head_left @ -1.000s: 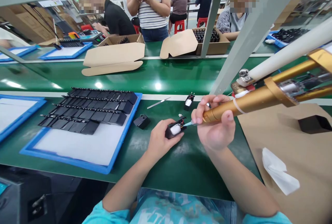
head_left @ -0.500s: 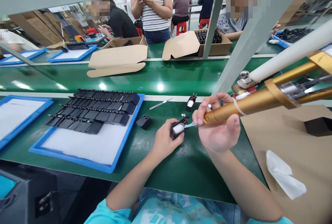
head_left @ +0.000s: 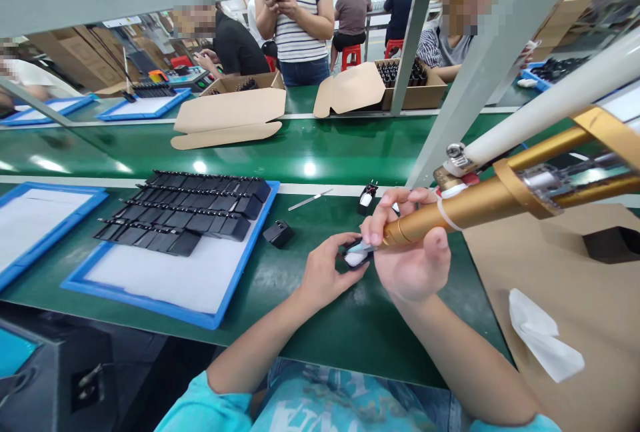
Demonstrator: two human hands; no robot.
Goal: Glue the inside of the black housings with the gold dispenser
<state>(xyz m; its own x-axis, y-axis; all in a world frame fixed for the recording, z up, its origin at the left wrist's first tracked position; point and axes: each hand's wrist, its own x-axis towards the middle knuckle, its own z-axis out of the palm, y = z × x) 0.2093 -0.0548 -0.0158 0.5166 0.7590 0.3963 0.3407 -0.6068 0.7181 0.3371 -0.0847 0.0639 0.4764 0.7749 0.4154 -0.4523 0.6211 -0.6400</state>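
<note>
Pinching a small black case [head_left: 353, 247] between thumb and fingers, the left hand [head_left: 323, 275] grips it from the left, above the green table [head_left: 400, 345]. The right hand [head_left: 411, 259] curls loosely around the front end of a gold tube [head_left: 480, 200], whose nozzle [head_left: 369, 246] points at the case; whether they touch I cannot tell. Just beyond the right hand is a second case [head_left: 367, 200]. Farther left lie a metal blade [head_left: 310, 199], a black box [head_left: 279, 234] and a blue tray [head_left: 215, 320] bearing black blocks [head_left: 185, 212].
</note>
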